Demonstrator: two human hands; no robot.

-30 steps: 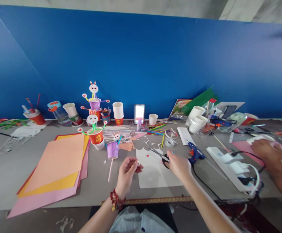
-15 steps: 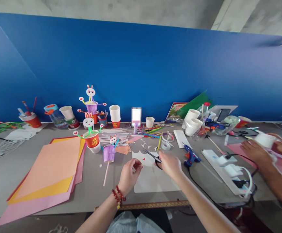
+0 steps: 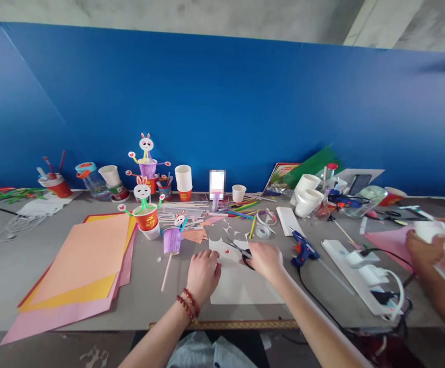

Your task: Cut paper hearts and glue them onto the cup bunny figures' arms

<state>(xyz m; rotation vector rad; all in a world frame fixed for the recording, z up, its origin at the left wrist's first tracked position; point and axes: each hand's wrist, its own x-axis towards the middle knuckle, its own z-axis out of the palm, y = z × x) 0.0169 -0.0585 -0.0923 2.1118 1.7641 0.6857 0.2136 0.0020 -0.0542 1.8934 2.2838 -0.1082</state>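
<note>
My right hand (image 3: 265, 259) grips a pair of scissors (image 3: 241, 250) by the dark handles, blades a little apart and pointing forward-left over the white paper (image 3: 245, 287). The paper lies flat with its far edge cut into curves. A small red heart (image 3: 227, 251) shows on it, just left of the blades. My left hand (image 3: 204, 273), with a red bead bracelet at its wrist, is palm down at the paper's left edge. Its fingers are bent and held together; whatever is under them is hidden. Left of it stands a purple cup (image 3: 172, 240) with a rabbit head and a pink straw.
Coloured sheets (image 3: 80, 255) lie to the left. Finished rabbit cups (image 3: 146, 217) stand behind them. Pencils, straws and tape (image 3: 262, 231) are beyond the paper. A blue glue gun (image 3: 304, 248) and a power strip (image 3: 354, 278) lie right. Another person's hands (image 3: 427, 249) hold something white.
My left hand has turned from a curled, sideways pose to palm down and shifted slightly left. My right hand stays at the scissors. The other person's hands have lifted the white object.
</note>
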